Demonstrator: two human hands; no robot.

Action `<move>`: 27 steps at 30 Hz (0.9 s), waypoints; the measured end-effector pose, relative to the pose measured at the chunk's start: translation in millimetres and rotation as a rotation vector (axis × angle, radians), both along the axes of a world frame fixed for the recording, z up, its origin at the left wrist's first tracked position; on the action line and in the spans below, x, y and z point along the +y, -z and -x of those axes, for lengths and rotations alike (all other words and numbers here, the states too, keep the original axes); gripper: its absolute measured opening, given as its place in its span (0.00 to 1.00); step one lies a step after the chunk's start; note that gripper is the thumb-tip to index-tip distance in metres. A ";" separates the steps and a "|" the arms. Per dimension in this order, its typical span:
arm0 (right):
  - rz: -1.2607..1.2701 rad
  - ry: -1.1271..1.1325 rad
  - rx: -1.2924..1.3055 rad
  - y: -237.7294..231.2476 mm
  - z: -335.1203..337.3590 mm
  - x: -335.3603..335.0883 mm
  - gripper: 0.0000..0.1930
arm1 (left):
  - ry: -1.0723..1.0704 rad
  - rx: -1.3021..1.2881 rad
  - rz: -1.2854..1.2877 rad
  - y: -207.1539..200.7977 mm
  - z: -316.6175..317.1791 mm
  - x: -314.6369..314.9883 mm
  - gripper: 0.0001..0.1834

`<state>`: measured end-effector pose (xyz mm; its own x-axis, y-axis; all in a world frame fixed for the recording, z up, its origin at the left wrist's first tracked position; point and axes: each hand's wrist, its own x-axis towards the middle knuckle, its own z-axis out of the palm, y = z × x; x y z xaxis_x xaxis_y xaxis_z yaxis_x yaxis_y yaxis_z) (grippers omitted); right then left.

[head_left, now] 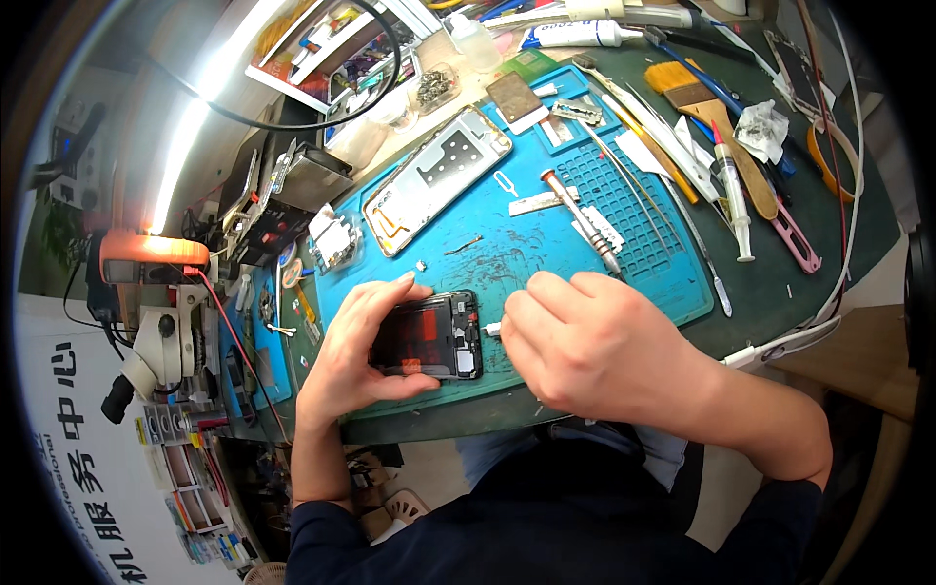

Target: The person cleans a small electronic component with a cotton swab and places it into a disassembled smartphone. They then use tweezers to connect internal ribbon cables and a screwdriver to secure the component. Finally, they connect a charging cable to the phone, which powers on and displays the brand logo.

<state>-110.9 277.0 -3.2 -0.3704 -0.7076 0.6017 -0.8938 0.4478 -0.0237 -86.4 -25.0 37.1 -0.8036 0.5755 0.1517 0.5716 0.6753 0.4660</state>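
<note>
My left hand is wrapped round an opened smartphone lying on the blue mat. Its thumb and fingers grip opposite long edges. The phone is dark inside, with a reddish reflection and small metal parts at its right end. Just right of that end, my right hand is closed on a small white plug; only the tip shows past the fingers. Whether the tip touches the phone I cannot tell. Beyond them a silver phone back housing lies on the mat, with a small brownish flex strip nearer.
A screwdriver and a SIM pin lie on the blue mat. At the right are a brush, a syringe and a white cable. An orange meter and a microscope stand left.
</note>
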 end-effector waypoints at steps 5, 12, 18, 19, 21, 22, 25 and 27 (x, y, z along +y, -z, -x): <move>0.056 -0.017 -0.056 0.4 0.4 -2.2 0.06 | 0.010 0.028 -0.026 0.5 -2.9 2.6 0.56; 0.019 0.016 -0.172 -6.9 -3.2 -3.1 0.04 | -0.004 0.060 -0.005 0.4 -6.5 4.3 0.54; 0.005 0.001 -0.148 -10.6 -1.6 -7.2 0.04 | 0.003 0.082 -0.004 0.5 -7.5 4.2 0.54; 0.000 0.018 -0.145 -11.3 -2.7 -7.7 0.04 | 0.003 0.082 -0.009 0.5 -7.7 4.4 0.55; -0.012 0.047 -0.146 -12.6 -4.8 -8.1 0.04 | 0.002 0.084 -0.017 0.3 -7.9 4.8 0.55; -0.014 0.057 -0.142 -13.1 -5.6 -7.9 0.04 | 0.005 0.086 -0.017 0.1 -8.0 5.0 0.55; -0.018 0.062 -0.143 -13.8 -5.6 -6.6 0.04 | 0.008 0.089 -0.015 -1.2 -8.6 5.5 0.55; -0.016 0.057 -0.138 -13.5 -4.5 -6.4 0.04 | 0.001 0.084 -0.015 -2.1 -8.8 5.8 0.55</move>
<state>-106.4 270.5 10.4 -0.4887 -0.6925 0.5308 -0.8558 0.4989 -0.1370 -77.6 -19.1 39.2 -0.7869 0.5737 0.2272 0.6099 0.6676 0.4270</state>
